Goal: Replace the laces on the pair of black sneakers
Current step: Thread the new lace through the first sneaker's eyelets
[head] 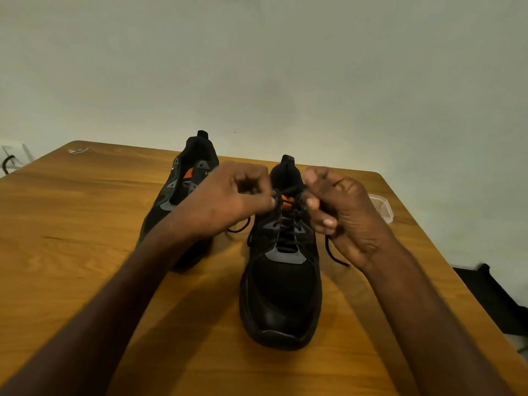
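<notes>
Two black sneakers with grey and orange trim stand on a wooden table [85, 238], toes toward me. The right sneaker [283, 287] is laced with a black lace [285, 241]. My left hand [228, 198] pinches one end of that lace at the top eyelets, and a loop hangs below it. My right hand [340, 212] grips the other end, whose tail [334, 252] trails down onto the table. The left sneaker [183, 181] stands behind my left hand, partly hidden, and no lace shows in its visible eyelets.
A clear plastic container [383, 208] sits near the table's right edge behind my right hand. A small pale object [77, 150] lies at the far left corner. A dark object [491, 295] stands on the floor to the right. A plain wall rises behind the table.
</notes>
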Demonstrator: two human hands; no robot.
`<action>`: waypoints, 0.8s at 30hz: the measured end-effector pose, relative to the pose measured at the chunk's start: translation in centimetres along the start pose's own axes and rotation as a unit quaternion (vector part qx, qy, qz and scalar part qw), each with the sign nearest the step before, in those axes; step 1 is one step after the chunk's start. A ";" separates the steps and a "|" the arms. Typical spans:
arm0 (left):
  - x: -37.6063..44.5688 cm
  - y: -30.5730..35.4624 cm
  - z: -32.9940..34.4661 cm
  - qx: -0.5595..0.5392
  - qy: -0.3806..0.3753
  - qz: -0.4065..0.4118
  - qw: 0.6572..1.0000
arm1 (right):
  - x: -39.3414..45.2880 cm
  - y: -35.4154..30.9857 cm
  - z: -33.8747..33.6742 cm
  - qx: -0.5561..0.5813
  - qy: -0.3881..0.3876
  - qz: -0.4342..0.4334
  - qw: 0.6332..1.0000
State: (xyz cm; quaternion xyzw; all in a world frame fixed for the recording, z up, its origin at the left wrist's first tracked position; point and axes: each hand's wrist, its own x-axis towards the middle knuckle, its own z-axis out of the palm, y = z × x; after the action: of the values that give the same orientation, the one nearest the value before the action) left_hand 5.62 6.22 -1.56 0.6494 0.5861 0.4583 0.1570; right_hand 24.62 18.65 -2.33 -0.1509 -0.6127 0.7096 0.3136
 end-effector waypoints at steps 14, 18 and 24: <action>-0.2 1.4 2.0 0.040 0.060 0.089 0.993 | -0.2 0.8 1.0 -0.123 0.054 -0.074 0.988; 0.1 0.5 2.1 0.049 0.114 0.068 0.990 | 0.0 0.8 0.6 -0.124 0.082 -0.091 0.985; -0.3 -0.4 0.9 0.125 0.145 0.052 0.980 | 0.3 0.7 -0.6 -0.101 0.201 -0.108 0.968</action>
State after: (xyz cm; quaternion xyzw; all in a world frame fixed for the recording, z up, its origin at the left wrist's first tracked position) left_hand 6.11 6.40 -2.48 0.6201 0.6208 0.4783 -0.0365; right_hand 24.50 19.26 -3.09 -0.2547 -0.6181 0.5610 0.4882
